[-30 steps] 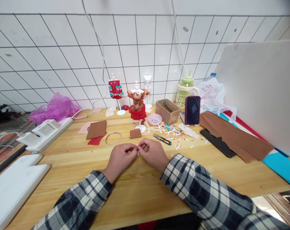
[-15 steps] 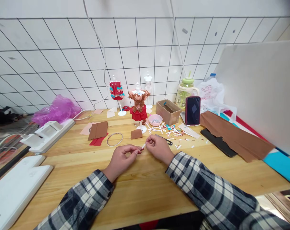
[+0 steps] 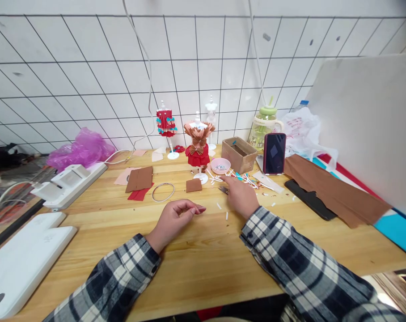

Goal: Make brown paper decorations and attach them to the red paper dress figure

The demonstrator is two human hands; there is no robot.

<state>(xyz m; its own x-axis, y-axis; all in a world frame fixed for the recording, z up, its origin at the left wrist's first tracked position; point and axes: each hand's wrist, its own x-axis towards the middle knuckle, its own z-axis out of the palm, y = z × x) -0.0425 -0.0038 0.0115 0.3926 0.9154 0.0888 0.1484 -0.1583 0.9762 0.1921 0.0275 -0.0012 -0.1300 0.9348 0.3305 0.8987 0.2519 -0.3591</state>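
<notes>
My left hand (image 3: 174, 221) is closed in a pinch above the wooden table. A small dark red piece (image 3: 201, 209) sticks out from its fingertips; what kind of thing it is I cannot make out. My right hand (image 3: 242, 197) reaches forward with the index finger stretched out to the loose white strips (image 3: 214, 177). Its other fingers are partly hidden under the palm. The grey tip of a metal tool (image 3: 223, 189) shows beside that hand. A small folded brown piece (image 3: 193, 185) lies between the hands, and short white bits (image 3: 226, 216) are scattered nearby.
Behind stand a mini dress form in brown and red (image 3: 198, 145), one in red and blue (image 3: 167, 123), a pink bowl (image 3: 221, 166), a cardboard box (image 3: 239, 154) and a phone (image 3: 274, 153). At left are a metal ring (image 3: 163, 192), brown sheets (image 3: 139, 179) and a power strip (image 3: 85, 181).
My right hand has left my left hand's fingertips and moved forward and right to the white strips. Short white bits now show on the table. My left hand still pinches the red piece.
</notes>
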